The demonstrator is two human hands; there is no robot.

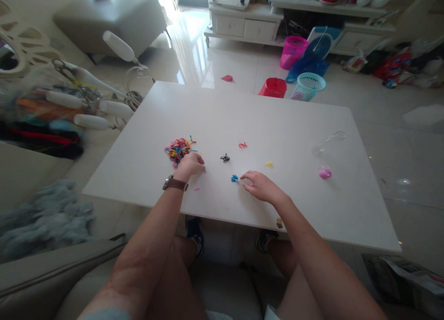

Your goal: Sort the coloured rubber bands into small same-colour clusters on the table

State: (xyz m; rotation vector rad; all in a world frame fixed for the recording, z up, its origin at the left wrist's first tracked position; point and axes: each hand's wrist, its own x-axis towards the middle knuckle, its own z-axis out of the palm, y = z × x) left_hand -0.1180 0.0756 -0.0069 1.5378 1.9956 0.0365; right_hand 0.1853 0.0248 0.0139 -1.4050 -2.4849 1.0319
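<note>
A heap of small multicoloured rubber bands (178, 149) lies on the left half of the white table (208, 116). My left hand (191, 165), wearing a brown-strapped watch (175, 183), is at the heap's front right edge. Its fingertips are pinched together on a small dark purplish band (204, 171). My right hand (261, 185) hovers with curved fingers apart, just right of a little pile of blue bands (234, 178). Beyond are small piles of black bands (225, 158), red bands (243, 145) and yellow bands (269, 164). One pink piece (197, 189) lies nearer me.
A pink round object (325, 173) and a clear plastic item (335, 136) rest on the table's right side. A small yellow figure (279, 223) sits at the front edge. Behind the table stand a red bin (274, 87) and a light blue basket (308, 86).
</note>
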